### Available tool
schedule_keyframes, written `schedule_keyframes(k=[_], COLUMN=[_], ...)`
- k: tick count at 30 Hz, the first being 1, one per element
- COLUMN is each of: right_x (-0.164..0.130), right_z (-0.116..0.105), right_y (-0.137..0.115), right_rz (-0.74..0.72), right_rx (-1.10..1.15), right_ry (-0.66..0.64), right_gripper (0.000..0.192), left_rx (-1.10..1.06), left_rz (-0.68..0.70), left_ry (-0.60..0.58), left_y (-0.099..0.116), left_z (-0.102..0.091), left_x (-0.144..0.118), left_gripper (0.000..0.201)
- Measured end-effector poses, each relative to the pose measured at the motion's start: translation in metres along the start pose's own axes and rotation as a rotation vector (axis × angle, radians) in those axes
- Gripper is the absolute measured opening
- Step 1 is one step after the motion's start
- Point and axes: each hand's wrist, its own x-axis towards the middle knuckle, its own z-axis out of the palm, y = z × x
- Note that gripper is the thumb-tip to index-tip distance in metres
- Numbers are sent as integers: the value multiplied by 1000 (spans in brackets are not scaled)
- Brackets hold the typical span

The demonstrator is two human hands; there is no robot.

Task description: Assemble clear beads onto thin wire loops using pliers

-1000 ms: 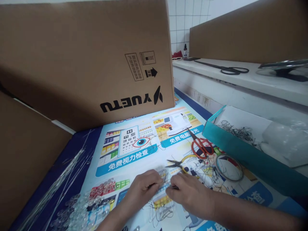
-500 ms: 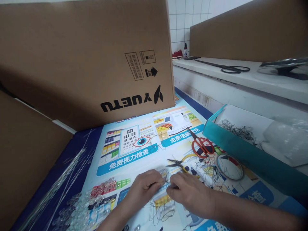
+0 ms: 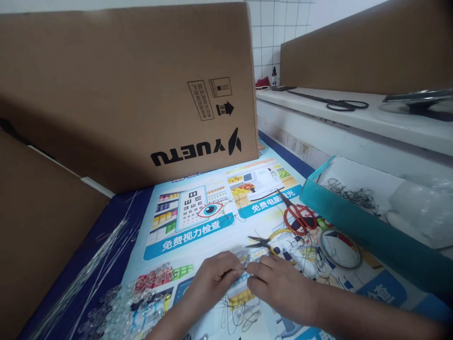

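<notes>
My left hand point(image 3: 212, 282) and my right hand point(image 3: 278, 287) meet at the near middle of a printed poster mat point(image 3: 198, 231). Their fingertips pinch a small clear bead on thin wire point(image 3: 244, 265) between them. More loose bent wires point(image 3: 240, 311) lie on the mat just below the hands. A heap of clear beads point(image 3: 123, 307) sits left of my left hand. Yellow-handled pliers point(image 3: 269, 242) lie just beyond my right hand.
Red scissors point(image 3: 299, 216) and a round wire ring point(image 3: 341, 248) lie to the right. A teal tray point(image 3: 357, 226) holds tangled wire and a plastic bag. Straight wires point(image 3: 88, 271) lie at left. A big cardboard box point(image 3: 134, 94) stands behind; black scissors point(image 3: 329, 101) rest on the white ledge.
The hands stay together on the bead and wire, shifting only slightly. The view has tipped down a little.
</notes>
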Motion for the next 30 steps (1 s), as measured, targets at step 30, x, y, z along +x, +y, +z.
schedule_keyframes(k=[30], right_x=[0], right_z=[0], right_y=[2], right_rz=[47], right_rx=[-3], right_ry=[-28], right_gripper=[10], left_rx=[76], left_rz=[19], left_ry=[-11], left_y=[4], left_z=[-5], left_x=[0], left_gripper=[16])
